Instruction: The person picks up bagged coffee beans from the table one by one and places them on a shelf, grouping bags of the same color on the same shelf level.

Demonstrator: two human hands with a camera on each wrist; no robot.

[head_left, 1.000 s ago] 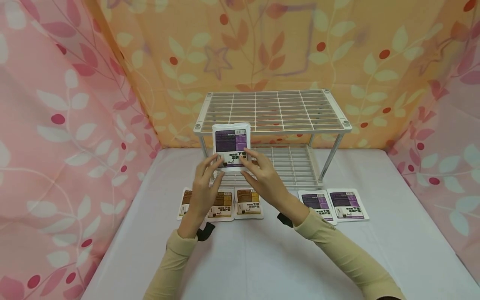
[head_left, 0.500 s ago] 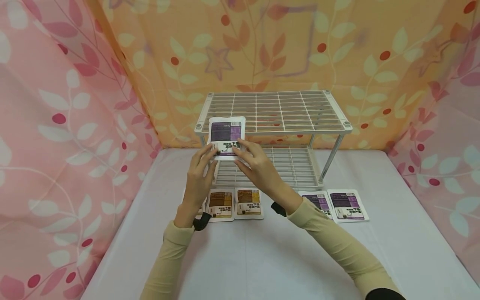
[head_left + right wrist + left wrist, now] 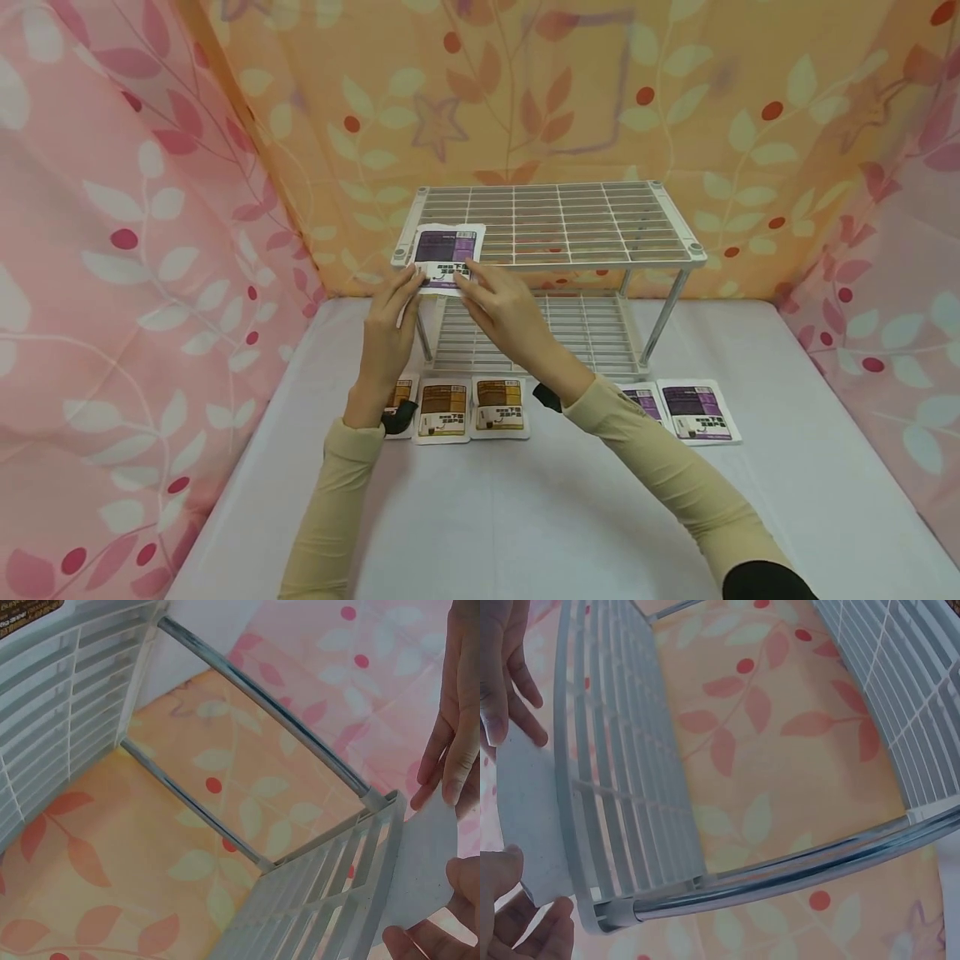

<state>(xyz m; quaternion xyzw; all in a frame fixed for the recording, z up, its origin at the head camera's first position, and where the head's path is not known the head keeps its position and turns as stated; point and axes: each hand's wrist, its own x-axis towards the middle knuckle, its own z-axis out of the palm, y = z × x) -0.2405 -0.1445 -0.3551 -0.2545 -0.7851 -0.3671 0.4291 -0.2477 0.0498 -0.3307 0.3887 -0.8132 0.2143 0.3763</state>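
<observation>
Looks like the placing step: flat white rectangular pouch with purple label [image 3: 447,250] at front of white plastic grid rack [image 3: 585,266], 8 o'clock from top-tier centre, contact unclear. Left hand [image 3: 386,329], right hand [image 3: 506,312]: fingers clamped on pouch's near end. Next likely calls for lowering, releasing.

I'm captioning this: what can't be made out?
Leftmost brown pouch (head view): partly behind left wrist and black strap.
Left tabletop purple pouch (head view): partly behind right sleeve.
Held pouch (head view): fine print too small.
Brown label (right wrist view): cut off by the edge.
</observation>
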